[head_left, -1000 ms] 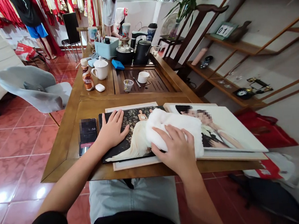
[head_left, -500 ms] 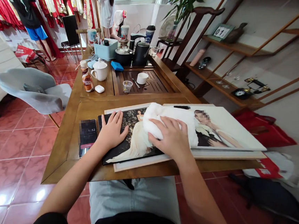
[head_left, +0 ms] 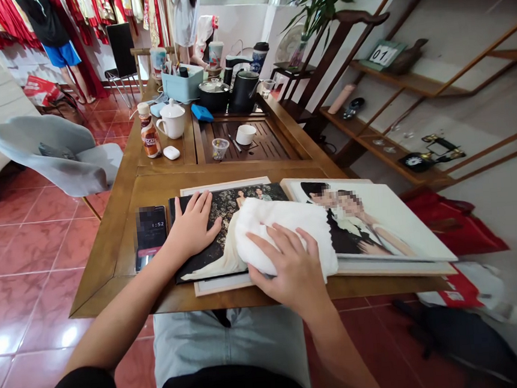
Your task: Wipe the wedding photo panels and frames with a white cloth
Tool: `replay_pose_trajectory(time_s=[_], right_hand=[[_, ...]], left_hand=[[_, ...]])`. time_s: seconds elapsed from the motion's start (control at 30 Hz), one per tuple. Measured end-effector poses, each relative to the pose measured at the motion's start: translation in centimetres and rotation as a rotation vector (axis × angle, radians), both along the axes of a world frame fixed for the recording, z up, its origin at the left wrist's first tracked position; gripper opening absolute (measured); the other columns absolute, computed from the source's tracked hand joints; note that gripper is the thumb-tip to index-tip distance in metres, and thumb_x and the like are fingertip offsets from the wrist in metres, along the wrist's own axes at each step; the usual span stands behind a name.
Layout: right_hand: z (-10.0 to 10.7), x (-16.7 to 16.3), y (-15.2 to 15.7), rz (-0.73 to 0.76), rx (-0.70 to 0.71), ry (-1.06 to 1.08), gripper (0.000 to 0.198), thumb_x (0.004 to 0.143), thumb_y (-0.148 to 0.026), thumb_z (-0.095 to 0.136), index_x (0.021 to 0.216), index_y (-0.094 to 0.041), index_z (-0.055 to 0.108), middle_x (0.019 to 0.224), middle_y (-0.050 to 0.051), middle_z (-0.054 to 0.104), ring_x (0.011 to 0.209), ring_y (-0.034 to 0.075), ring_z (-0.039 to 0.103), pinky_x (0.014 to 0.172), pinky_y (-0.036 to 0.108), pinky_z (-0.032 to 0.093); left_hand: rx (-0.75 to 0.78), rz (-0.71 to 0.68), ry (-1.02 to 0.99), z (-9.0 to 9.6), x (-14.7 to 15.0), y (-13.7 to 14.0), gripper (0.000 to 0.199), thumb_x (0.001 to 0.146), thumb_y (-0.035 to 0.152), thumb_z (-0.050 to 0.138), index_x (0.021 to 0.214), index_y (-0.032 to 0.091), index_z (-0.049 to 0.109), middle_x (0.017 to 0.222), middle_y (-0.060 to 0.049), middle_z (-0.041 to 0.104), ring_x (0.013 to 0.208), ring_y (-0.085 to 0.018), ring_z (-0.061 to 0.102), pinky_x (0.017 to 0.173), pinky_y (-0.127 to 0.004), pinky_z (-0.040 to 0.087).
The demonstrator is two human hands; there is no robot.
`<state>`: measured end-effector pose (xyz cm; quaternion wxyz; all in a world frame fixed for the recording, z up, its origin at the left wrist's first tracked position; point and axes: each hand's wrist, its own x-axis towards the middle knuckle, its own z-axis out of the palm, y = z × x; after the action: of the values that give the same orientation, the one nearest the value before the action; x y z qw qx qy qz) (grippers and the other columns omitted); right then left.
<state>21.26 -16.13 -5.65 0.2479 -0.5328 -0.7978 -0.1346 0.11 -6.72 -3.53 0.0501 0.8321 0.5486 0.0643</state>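
Fingers spread, my left hand (head_left: 195, 226) lies flat on the left part of a dark photo panel (head_left: 216, 259) showing a figure in a long pale dress. My right hand (head_left: 287, 270) grips a fluffy white cloth (head_left: 287, 212) from above, its fingers curved into the cloth. The cloth rests on the dark panel's right part and covers some of the picture. To the right lies a pale photo panel (head_left: 406, 223) with two figures. Light wooden frame edges show beneath both panels. A phone (head_left: 150, 236) lies left of my left hand.
Farther up the wooden table (head_left: 126, 230) stand a bottle (head_left: 149, 134), a lidded white mug (head_left: 173, 120), a small plastic cup (head_left: 220, 149), a white bowl (head_left: 246, 134) and a black kettle (head_left: 243, 92). A grey chair (head_left: 55, 151) is at left, shelves (head_left: 430, 85) at right. Two people stand behind.
My right hand and the white cloth have moved toward me and slightly left, uncovering more of both pictures' upper parts. My left hand stays in place.
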Motion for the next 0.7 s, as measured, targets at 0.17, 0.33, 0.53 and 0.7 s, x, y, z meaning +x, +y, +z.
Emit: replay_pose_trajectory(time_s=[0.17, 0.33, 0.53, 0.7], right_hand=[[0.0, 0.9, 1.2, 0.003, 0.000, 0.007, 0.038, 0.090, -0.037, 0.059, 0.124, -0.024, 0.071, 0.128, 0.012, 0.070, 0.123, 0.032, 0.061, 0.111, 0.051, 0.033], [-0.4, 2.2, 3.3, -0.091, 0.043, -0.027, 0.039, 0.092, -0.038, 0.059, 0.125, -0.021, 0.070, 0.126, 0.014, 0.070, 0.120, 0.033, 0.062, 0.106, 0.051, 0.036], [-0.3, 0.5, 1.6, -0.021, 0.034, -0.028, 0.040, 0.091, -0.038, 0.060, 0.125, -0.021, 0.070, 0.127, 0.015, 0.070, 0.123, 0.033, 0.060, 0.110, 0.053, 0.034], [0.1, -0.8, 0.0, 0.090, -0.023, 0.014, 0.040, 0.087, -0.035, 0.062, 0.125, -0.024, 0.070, 0.128, 0.012, 0.070, 0.125, 0.033, 0.060, 0.114, 0.053, 0.031]], left_hand=[[-0.014, 0.002, 0.013, 0.2, 0.0, -0.1, 0.064, 0.105, 0.043, 0.034, 0.161, 0.011, 0.030, 0.169, -0.012, 0.028, 0.158, -0.031, 0.023, 0.125, -0.069, 0.012], [-0.011, -0.001, 0.003, 0.3, 0.1, -0.2, 0.063, 0.105, 0.043, 0.034, 0.161, 0.012, 0.031, 0.168, -0.013, 0.030, 0.157, -0.032, 0.024, 0.125, -0.069, 0.013], [-0.002, -0.006, -0.005, -0.2, 0.0, -0.2, 0.064, 0.105, 0.043, 0.034, 0.160, 0.011, 0.031, 0.168, -0.013, 0.030, 0.157, -0.032, 0.025, 0.124, -0.070, 0.013], [0.000, -0.003, -0.004, -0.4, 0.0, -0.2, 0.063, 0.105, 0.042, 0.034, 0.160, 0.010, 0.032, 0.168, -0.013, 0.030, 0.158, -0.031, 0.024, 0.125, -0.069, 0.012]])
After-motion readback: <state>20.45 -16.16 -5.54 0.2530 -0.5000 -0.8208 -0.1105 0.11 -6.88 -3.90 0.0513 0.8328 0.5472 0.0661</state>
